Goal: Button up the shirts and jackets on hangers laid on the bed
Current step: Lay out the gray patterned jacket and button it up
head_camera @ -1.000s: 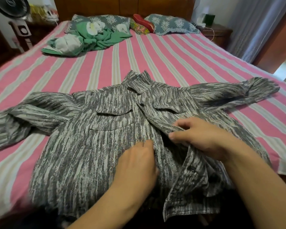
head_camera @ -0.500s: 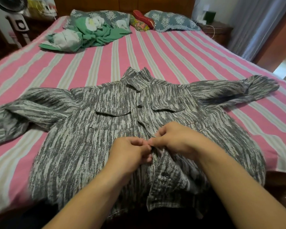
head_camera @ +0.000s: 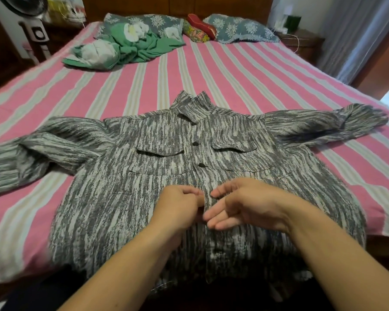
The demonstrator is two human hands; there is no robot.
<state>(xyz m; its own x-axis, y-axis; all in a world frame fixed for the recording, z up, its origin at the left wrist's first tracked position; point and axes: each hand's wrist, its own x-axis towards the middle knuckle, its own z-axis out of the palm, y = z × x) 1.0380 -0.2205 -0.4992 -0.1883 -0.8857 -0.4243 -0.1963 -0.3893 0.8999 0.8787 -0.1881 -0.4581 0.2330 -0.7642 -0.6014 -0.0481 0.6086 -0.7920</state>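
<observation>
1. Since a second ago the right-hand front panel of my grey streaked jacket (head_camera: 112, 198) has gone from folded open to lying flat and closed over the other.
2. The jacket lies face up on the pink striped bed (head_camera: 234, 70), sleeves spread, collar toward the pillows.
3. My hands have come together at the placket, below the chest pockets.
4. My left hand (head_camera: 177, 209) has its fingers curled, pinching the placket edge.
5. My right hand (head_camera: 245, 205) pinches the placket with thumb and forefinger; the other fingers are loosely apart.
6. Two dark buttons (head_camera: 202, 165) above my hands sit fastened.
</observation>
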